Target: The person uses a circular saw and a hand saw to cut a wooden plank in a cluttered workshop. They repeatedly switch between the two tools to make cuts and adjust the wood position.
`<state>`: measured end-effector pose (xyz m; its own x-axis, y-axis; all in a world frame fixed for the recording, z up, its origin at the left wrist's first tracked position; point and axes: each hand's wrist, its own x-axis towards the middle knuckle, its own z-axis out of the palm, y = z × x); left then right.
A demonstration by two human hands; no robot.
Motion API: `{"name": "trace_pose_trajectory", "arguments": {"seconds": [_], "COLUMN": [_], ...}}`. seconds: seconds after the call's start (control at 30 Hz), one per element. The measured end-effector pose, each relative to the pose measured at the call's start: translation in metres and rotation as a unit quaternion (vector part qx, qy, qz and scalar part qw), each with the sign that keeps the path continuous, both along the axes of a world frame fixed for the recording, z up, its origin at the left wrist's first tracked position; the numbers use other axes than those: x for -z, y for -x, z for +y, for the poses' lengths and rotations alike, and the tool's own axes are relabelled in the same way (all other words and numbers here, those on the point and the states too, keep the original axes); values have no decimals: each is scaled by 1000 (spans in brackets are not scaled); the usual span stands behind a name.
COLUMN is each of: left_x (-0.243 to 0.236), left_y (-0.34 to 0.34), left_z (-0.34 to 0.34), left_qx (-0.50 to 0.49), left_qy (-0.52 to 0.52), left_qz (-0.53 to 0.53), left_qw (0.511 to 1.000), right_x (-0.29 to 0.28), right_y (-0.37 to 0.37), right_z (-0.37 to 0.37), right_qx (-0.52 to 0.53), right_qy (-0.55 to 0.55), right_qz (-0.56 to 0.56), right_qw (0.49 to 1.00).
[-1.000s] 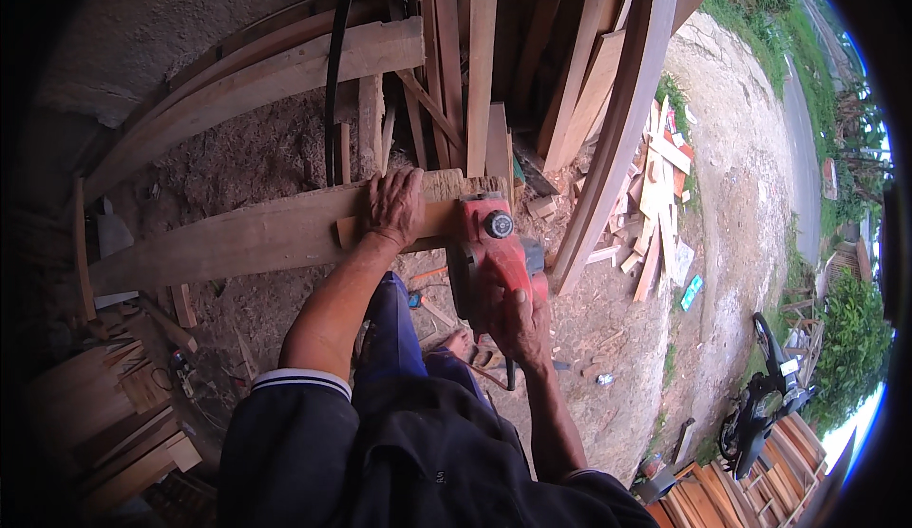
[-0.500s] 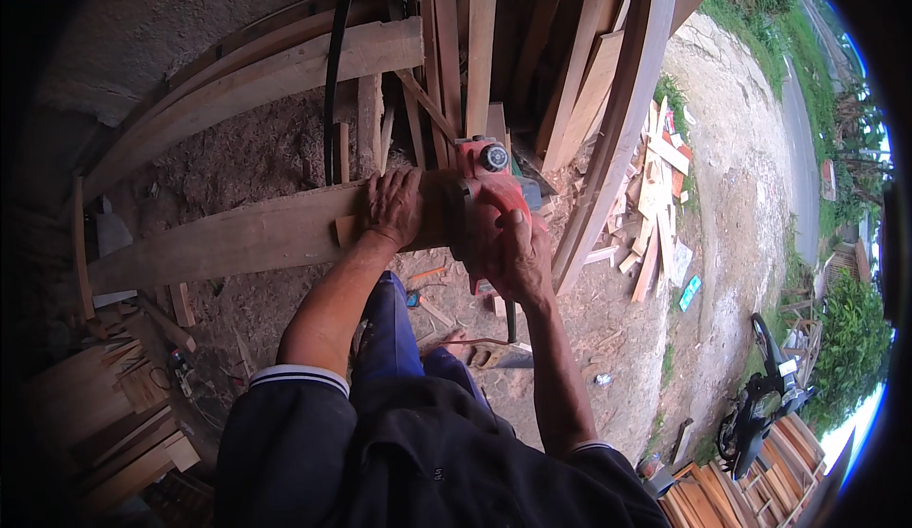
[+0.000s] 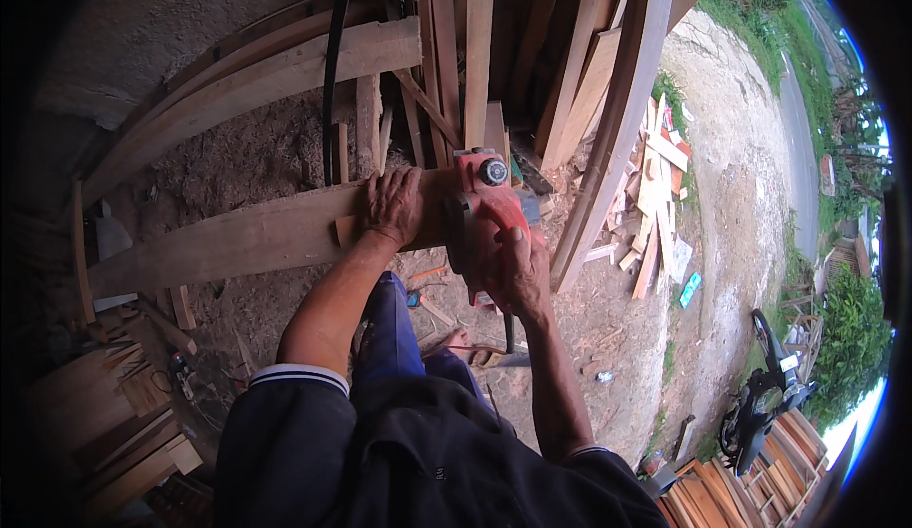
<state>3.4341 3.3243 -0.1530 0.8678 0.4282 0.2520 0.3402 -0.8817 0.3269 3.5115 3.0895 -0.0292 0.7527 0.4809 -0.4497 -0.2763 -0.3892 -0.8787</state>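
Note:
A red electric planer (image 3: 489, 215) with a black knob rests on the right end of a long wooden board (image 3: 237, 229). My right hand (image 3: 522, 267) is closed around the planer's rear handle, thumb on top. My left hand (image 3: 392, 207) lies on the board just left of the planer, fingers spread toward the far edge. A small piece of wood (image 3: 347, 231) shows beside my left wrist. From the planer's near side a dark cord hangs down. The planer's sole and the wood under it are hidden.
Upright planks (image 3: 480, 53) lean beyond the board, and a thick beam (image 3: 617, 129) slants up on the right. Offcuts (image 3: 654, 196) are piled on the ground. A motorcycle (image 3: 760, 395) stands at right, near stacked timber (image 3: 750, 480). More wood pieces (image 3: 133, 405) lie at lower left.
The planer has shifted slightly toward me, its knob now nearer, and my right hand moved with it. The hanging cord has swung a little. My left hand stays in place.

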Motion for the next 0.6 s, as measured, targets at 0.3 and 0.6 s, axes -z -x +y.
{"name": "trace_pose_trajectory", "arguments": {"seconds": [0.3,0.6], "left_x": [-3,-32], "left_y": [-3,19], "left_z": [1,0], "left_qx": [5,220], "left_qy": [17,58], "left_qz": [-20,39], "left_qw": [1000,973], "right_x": [-12,-11], "right_y": [-9,87], "right_z": [-21,-104], "right_qx": [123,199], "right_qy": [-51,12], "right_qz": [-43,43], "right_qw": [990,979]}}
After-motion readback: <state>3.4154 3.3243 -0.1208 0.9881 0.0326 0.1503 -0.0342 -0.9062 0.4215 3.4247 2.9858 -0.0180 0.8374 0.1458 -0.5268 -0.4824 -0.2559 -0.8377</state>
